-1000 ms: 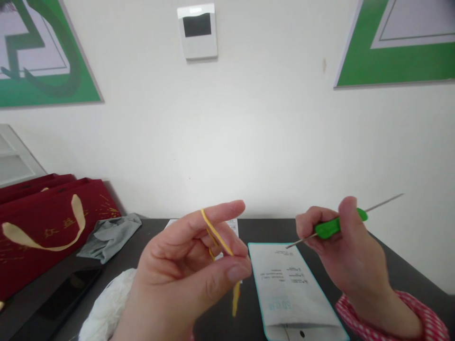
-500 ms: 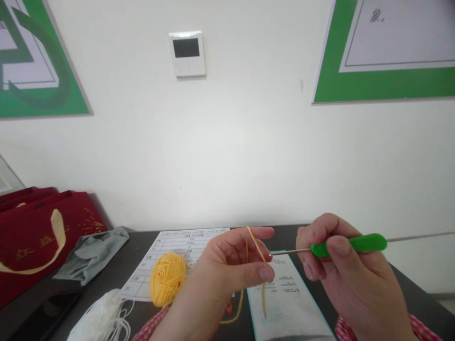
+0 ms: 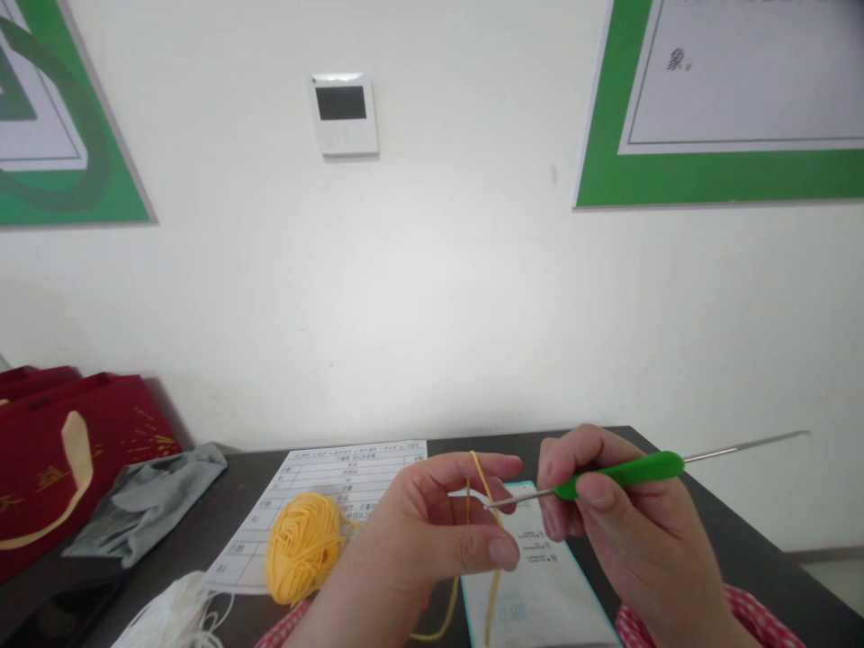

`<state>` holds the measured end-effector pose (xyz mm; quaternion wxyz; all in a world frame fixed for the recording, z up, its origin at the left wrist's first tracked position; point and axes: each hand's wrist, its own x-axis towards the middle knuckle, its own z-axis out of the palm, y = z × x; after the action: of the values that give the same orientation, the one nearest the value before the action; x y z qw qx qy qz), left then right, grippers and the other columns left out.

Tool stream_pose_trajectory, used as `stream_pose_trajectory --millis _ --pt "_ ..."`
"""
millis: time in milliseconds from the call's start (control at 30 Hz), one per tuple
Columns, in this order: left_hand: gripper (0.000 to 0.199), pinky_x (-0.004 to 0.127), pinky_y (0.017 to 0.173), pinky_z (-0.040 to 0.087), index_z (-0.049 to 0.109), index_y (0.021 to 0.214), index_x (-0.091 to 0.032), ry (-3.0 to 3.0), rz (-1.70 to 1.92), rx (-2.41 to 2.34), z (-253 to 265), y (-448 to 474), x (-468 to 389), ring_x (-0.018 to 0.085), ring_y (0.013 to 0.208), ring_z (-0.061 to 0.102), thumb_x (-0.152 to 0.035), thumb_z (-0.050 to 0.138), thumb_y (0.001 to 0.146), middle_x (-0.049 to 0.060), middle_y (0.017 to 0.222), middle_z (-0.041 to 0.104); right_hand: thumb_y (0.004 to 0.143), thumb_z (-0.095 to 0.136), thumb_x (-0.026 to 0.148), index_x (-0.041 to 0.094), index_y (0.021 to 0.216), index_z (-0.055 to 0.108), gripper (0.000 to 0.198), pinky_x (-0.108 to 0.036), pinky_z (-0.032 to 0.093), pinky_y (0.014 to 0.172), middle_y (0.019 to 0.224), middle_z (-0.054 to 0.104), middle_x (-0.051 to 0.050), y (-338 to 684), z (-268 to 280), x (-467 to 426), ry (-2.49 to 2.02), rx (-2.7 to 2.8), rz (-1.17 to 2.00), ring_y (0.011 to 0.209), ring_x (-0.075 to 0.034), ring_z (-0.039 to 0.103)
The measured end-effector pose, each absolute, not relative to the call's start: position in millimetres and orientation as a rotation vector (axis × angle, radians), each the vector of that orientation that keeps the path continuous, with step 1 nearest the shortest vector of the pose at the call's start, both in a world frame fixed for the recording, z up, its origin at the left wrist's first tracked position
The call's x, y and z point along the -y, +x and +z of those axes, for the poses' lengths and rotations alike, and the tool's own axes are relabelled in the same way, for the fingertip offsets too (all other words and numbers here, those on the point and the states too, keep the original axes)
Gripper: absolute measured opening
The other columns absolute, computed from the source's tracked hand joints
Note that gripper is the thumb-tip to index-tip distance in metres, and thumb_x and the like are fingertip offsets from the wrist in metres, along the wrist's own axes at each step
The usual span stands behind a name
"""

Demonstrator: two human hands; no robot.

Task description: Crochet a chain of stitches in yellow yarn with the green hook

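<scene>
The left hand (image 3: 424, 524) is pinching a thin yellow yarn strand (image 3: 481, 475) between thumb and finger, the index finger standing apart with the strand looping over it. The right hand (image 3: 627, 543) is clamping its fingers on the green handle of a slim metal crochet hook (image 3: 644, 470), whose tip is crossing the strand. A rounded yellow yarn ball (image 3: 302, 549) is resting on a printed white paper sheet (image 3: 324, 470)
</scene>
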<state>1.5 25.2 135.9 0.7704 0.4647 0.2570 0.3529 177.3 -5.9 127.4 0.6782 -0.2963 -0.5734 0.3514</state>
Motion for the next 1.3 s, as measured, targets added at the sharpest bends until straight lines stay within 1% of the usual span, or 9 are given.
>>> stream_pose_trajectory --millis 100,267,467,667,867,1000,1100,1200,1300 --pt "0.047 0.029 0.076 0.046 0.081 0.096 -0.023 1.0 0.719 -0.542 134 1 -26 0.013 0.072 0.06 -0.024 0.095 0.052 0.001 0.087 0.069 0.086 0.073 0.051 0.023 0.077 0.075 0.029 -0.021 0.039 0.043 0.052 0.065 0.0 178 128 6 -0.677 1.347 0.713 0.046 -0.012 0.055" --pt "0.041 0.025 0.068 0.043 0.081 0.091 -0.021 1.014 0.672 -0.573 134 1 -27 0.012 0.066 0.057 -0.022 0.093 0.052 0.0 0.075 0.067 0.09 0.067 0.052 0.021 0.073 0.072 0.035 -0.022 0.039 0.044 0.05 0.059 0.002 178 125 5 -0.687 1.396 0.647 0.045 -0.011 0.052" --pt "0.03 0.021 0.058 0.037 0.081 0.08 -0.018 0.964 0.686 -0.611 140 4 -28 0.007 0.057 0.051 -0.021 0.092 0.051 0.0 0.07 0.068 0.092 0.064 0.053 0.02 0.068 0.068 0.04 -0.02 0.031 0.041 0.047 0.05 0.004 178 121 4 -0.693 1.4 0.73 0.042 -0.008 0.042" --pt "0.028 0.021 0.062 0.039 0.081 0.075 -0.017 0.876 0.707 -0.56 137 7 -30 0.007 0.06 0.053 -0.023 0.095 0.052 0.001 0.068 0.069 0.093 0.061 0.054 0.018 0.065 0.065 0.046 -0.02 0.024 0.038 0.046 0.047 0.006 176 120 0 -0.714 1.361 0.856 0.037 -0.006 0.034" --pt "0.026 0.019 0.065 0.041 0.082 0.078 -0.017 0.831 0.76 -0.547 135 10 -32 0.007 0.062 0.055 -0.021 0.095 0.056 0.001 0.069 0.07 0.093 0.061 0.054 0.018 0.066 0.065 0.045 -0.021 0.028 0.039 0.045 0.05 0.004 174 121 -7 -0.743 1.269 0.878 0.038 -0.007 0.04" --pt "0.024 0.018 0.065 0.042 0.082 0.082 -0.017 0.85 0.82 -0.53 135 7 -34 0.006 0.062 0.055 -0.019 0.092 0.06 0.001 0.071 0.07 0.091 0.064 0.054 0.019 0.066 0.068 0.043 -0.021 0.031 0.039 0.047 0.054 0.003 174 121 -9 -0.735 1.185 0.771 0.04 -0.009 0.044" --pt "0.028 0.018 0.064 0.042 0.082 0.088 -0.019 0.866 0.858 -0.535 136 6 -34 0.006 0.061 0.055 -0.018 0.091 0.061 0.0 0.076 0.071 0.09 0.065 0.055 0.021 0.068 0.068 0.04 -0.021 0.035 0.042 0.05 0.056 0.002 175 122 -9 -0.714 1.074 0.647 0.044 -0.01 0.046" --pt "0.031 0.018 0.063 0.042 0.082 0.091 -0.021 0.867 0.878 -0.539 137 5 -33 0.005 0.062 0.056 -0.018 0.091 0.062 0.0 0.081 0.071 0.091 0.063 0.056 0.024 0.075 0.069 0.037 -0.021 0.04 0.047 0.055 0.057 0.003 177 125 -10 -0.697 0.979 0.566 0.05 -0.011 0.049" --pt "0.03 0.018 0.064 0.042 0.081 0.094 -0.02 0.865 0.891 -0.534 137 5 -32 0.005 0.062 0.055 -0.016 0.089 0.066 0.0 0.081 0.07 0.093 0.058 0.059 0.024 0.079 0.071 0.039 -0.024 0.046 0.054 0.07 0.064 0.0 178 128 -12 -0.707 0.953 0.54 0.059 -0.013 0.053"
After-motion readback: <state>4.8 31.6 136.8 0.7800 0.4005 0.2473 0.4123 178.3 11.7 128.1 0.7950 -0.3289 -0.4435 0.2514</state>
